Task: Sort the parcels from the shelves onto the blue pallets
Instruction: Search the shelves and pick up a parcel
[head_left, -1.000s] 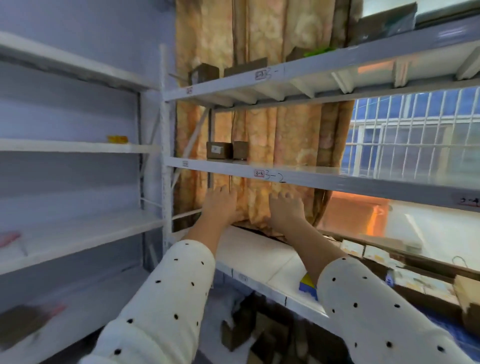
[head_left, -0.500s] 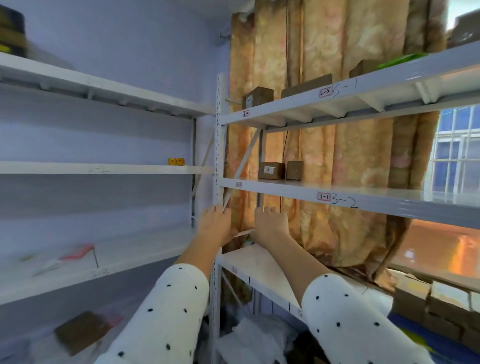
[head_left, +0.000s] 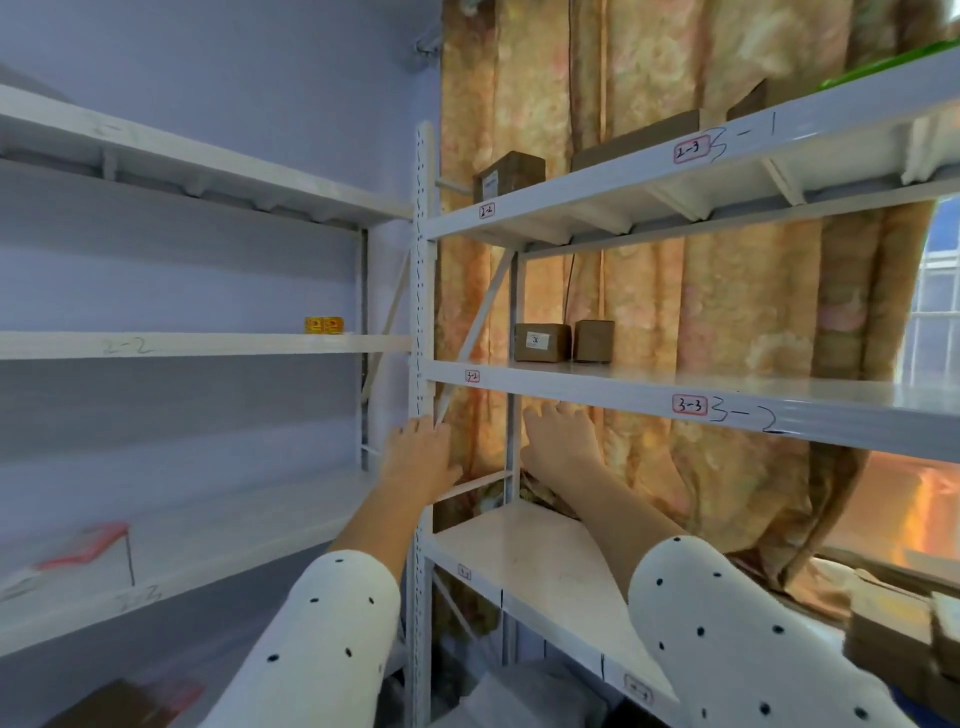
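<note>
the labelled cardboard parcel (head_left: 541, 342) is sitting on the middle shelf (head_left: 727, 402) of the right-hand rack, with a smaller plain cardboard parcel (head_left: 594, 340) just beside it on its right, the two nearly touching. both are resting flat and square to the shelf edge. the labelled one is lying with its long axis running along the shelf, left to right, its white sticker facing out toward the person; the smaller one is standing closer to a cube, so no long axis is telling.

from the hands, the pair is lying up and slightly to the right, above the shelf lip. the right hand (head_left: 558, 439) is hanging just below that lip, almost directly under the labelled parcel, its fingers spread loosely and holding nothing. the left hand (head_left: 421, 457) is further left, by the perforated upright post (head_left: 425, 291), also relaxed and holding nothing; whether it is touching the post i cannot tell. the right hand is the nearer one, so the reach is likely going to be an upward lift over the edge.

more parcels are sitting on the top shelf (head_left: 649, 176), and a patterned curtain (head_left: 675, 291) is hanging behind the rack. no blue pallet is clearly showing.
</note>
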